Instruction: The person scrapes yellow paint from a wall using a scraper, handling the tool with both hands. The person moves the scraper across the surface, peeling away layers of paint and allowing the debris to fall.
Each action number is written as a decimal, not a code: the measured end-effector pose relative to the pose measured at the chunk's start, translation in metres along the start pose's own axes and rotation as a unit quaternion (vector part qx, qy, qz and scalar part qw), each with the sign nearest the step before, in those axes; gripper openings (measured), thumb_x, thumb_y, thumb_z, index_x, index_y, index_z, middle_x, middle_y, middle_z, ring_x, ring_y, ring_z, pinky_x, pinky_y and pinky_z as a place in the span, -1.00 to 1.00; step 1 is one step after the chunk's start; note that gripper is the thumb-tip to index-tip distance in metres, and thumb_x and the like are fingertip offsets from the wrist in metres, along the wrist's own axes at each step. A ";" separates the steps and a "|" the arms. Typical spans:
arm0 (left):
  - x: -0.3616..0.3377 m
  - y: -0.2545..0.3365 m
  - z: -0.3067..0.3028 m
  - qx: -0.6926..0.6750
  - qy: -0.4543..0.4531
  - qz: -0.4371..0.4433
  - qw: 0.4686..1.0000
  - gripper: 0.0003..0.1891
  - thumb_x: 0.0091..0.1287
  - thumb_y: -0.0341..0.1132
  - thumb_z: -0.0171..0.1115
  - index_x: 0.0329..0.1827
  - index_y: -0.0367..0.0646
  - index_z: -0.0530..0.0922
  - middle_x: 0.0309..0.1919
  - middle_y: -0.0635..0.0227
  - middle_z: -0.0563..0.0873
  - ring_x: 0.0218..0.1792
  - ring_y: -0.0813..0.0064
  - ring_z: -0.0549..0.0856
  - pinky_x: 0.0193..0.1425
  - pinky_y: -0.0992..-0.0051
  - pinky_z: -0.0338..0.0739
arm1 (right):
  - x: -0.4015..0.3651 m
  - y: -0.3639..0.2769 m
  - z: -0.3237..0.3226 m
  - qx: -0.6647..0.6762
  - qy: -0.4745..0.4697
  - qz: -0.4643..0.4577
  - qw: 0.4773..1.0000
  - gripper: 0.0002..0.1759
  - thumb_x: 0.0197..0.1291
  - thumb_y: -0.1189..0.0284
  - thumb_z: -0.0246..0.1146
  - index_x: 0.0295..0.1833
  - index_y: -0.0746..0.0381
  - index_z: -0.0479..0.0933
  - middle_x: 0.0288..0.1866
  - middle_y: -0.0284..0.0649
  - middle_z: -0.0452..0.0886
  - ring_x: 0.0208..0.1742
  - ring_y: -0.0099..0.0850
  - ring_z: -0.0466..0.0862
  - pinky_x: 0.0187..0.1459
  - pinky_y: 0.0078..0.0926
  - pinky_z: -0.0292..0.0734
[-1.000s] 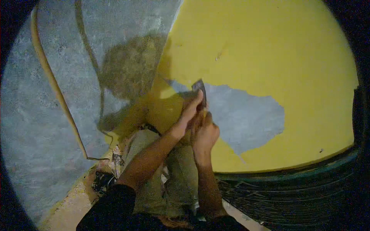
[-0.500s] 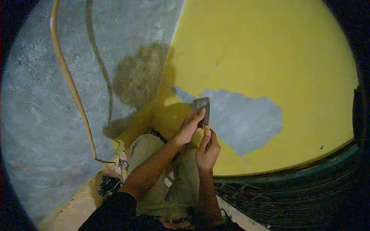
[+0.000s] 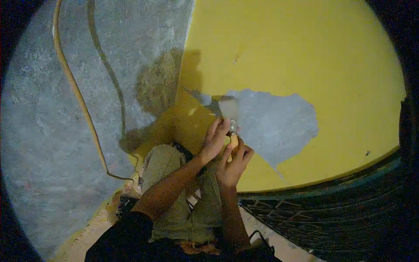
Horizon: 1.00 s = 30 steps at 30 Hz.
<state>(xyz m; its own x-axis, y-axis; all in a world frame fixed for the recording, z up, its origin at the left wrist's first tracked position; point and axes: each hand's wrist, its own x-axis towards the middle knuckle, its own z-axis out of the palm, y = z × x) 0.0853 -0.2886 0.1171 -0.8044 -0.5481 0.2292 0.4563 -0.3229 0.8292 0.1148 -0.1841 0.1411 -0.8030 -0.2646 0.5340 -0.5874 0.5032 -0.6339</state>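
Observation:
A putty knife [image 3: 228, 110] with a wide flat blade and a short yellowish handle is held upright in front of the wall. My right hand [image 3: 232, 168] is closed around the handle from below, with thumb and fingers on it. My left hand [image 3: 214, 142] is closed on the lower part of the blade, near where it joins the handle; some of its fingers are hidden behind. Behind the blade, a bare grey patch [image 3: 279, 124] with ragged edges shows in the yellow painted wall [image 3: 297, 48].
Grey unpainted wall [image 3: 39, 113] lies to the left, with a tan cable or pipe [image 3: 78, 94] running down it. My bent knees [image 3: 163, 163] are below my hands. Dark ribbed material [image 3: 331, 218] is at the lower right. My shadow falls on the wall.
The putty knife's blade has turned from dark to pale, showing a different face or tilt. My left hand has shifted lower on the blade, and the view has moved slightly.

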 end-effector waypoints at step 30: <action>0.039 -0.040 -0.034 -0.183 -0.022 -0.247 0.951 -0.59 0.39 0.08 0.23 -0.37 -0.10 0.54 -0.47 0.41 0.61 -0.41 0.55 0.59 -0.26 0.52 0.50 | 0.021 0.013 0.030 -0.020 -0.073 0.052 0.996 -0.58 0.45 0.19 0.08 -0.11 0.40 0.50 -0.42 0.18 0.61 -0.35 0.16 0.67 -0.37 -0.11 0.52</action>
<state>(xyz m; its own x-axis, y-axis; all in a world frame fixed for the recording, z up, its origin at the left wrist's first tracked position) 0.0489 -0.3232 0.0756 -0.9665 -0.2293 -0.1150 0.1137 -0.7847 0.6094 0.0875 -0.2079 0.1275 -0.8666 -0.3247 0.3788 -0.4990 0.5648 -0.6573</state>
